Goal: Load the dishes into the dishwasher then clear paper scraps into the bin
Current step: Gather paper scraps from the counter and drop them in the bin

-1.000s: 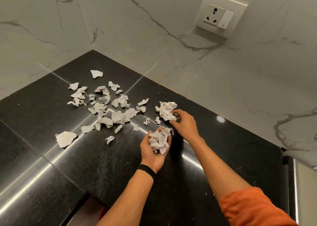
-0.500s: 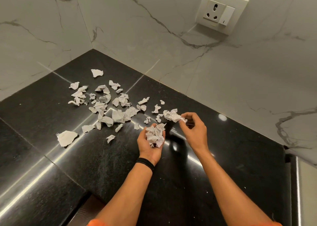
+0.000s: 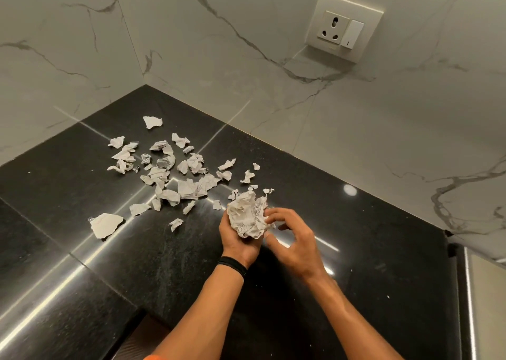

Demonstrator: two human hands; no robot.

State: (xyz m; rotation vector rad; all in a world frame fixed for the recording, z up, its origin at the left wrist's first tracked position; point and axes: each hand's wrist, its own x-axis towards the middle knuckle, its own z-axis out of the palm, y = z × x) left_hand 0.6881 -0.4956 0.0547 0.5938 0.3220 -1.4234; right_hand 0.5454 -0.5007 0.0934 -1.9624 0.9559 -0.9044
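A paper wad [image 3: 246, 214] is gripped by the left hand [image 3: 239, 243], fingers curled, and touched by the right hand [image 3: 297, 240], fingers loosely spread, beside scraps [image 3: 189, 188] strewn on the countertop [image 3: 383, 264].

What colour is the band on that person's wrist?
The wristband is black, seen best in the head view.

paper wad [image 3: 247, 214] print unreadable, forearms [image 3: 208, 318] cropped below
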